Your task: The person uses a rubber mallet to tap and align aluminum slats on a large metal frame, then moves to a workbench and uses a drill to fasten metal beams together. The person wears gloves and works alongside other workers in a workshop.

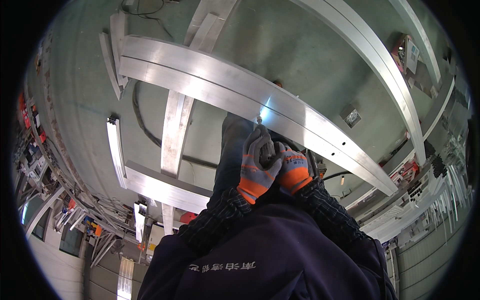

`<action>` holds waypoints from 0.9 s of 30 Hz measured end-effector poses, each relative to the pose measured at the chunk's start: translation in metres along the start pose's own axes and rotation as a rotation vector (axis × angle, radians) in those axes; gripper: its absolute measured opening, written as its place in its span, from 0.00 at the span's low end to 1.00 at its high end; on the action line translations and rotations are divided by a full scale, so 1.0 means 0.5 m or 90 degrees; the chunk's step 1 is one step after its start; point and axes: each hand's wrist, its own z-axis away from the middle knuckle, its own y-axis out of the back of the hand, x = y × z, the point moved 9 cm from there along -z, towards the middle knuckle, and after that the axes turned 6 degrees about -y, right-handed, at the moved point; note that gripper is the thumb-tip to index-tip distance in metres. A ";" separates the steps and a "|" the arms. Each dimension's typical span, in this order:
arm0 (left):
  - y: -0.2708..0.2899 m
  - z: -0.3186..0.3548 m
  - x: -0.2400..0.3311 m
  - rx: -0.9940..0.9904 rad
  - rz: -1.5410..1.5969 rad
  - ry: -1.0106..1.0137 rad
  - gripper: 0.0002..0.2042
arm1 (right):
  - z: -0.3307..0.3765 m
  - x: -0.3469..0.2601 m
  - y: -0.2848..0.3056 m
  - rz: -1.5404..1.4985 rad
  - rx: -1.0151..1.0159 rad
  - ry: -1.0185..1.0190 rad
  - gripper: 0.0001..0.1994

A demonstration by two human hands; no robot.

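A power drill point(266, 149) is in my two gloved hands, mostly covered by them. The closed fingers of my left hand point(256, 162) wrap its front part. My right hand point(291, 166) is closed around its rear, close beside the left. Both gloves are grey with orange cuffs. The drill's tip points away from me at a long silver aluminium beam point(215, 87), and whether it touches the metal I cannot tell. A bright bluish light spot falls on the beam just past the tip. Two dark holes point(338, 148) show farther right along the beam.
Crossing metal bars point(176, 132) support the beam at left. A second long beam point(370, 42) curves along the far right. A small metal box point(350, 116) stands on the green floor, and a black cable point(141, 117) lies at left. Stacked profiles point(447, 192) line the right side.
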 end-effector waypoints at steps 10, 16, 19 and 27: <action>-0.005 0.003 -0.017 0.019 0.018 0.034 0.29 | -0.005 0.006 -0.012 0.031 -0.017 0.010 0.34; -0.001 0.003 -0.025 0.026 0.016 0.050 0.27 | -0.009 -0.002 -0.006 0.048 -0.053 -0.014 0.29; 0.027 -0.053 0.060 0.010 -0.151 -0.103 0.19 | -0.016 -0.018 0.002 0.071 -0.080 -0.045 0.27; 0.054 -0.093 0.058 -0.002 -0.086 -0.196 0.08 | -0.042 -0.074 0.050 0.093 -0.175 -0.076 0.25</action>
